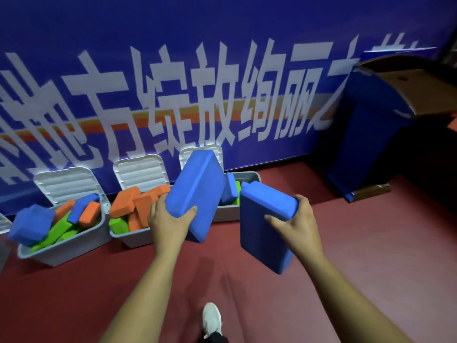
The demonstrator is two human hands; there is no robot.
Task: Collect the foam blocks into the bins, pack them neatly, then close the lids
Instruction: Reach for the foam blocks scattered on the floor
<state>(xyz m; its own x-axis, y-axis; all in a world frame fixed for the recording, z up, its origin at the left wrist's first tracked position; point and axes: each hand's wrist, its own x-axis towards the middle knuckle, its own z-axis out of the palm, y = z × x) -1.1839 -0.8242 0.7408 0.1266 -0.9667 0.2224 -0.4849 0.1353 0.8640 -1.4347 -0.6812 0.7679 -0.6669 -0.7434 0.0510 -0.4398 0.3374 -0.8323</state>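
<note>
My left hand (170, 219) grips a large blue foam block (197, 191) by its lower corner, tilted up in front of the bins. My right hand (296, 224) holds a second large blue foam block (264, 226) by its right edge, hanging above the red floor. Three grey bins stand along the banner wall with white lids raised: the left bin (61, 253) holds blue, orange and green blocks, the middle bin (133, 240) orange and green ones, the right bin (249, 178) blue and green ones, partly hidden behind the held blocks.
A blue banner wall (173, 82) with white characters runs behind the bins. A blue lectern (376, 125) stands at the right on the red floor (358, 256). My white shoe (211, 320) shows at the bottom centre.
</note>
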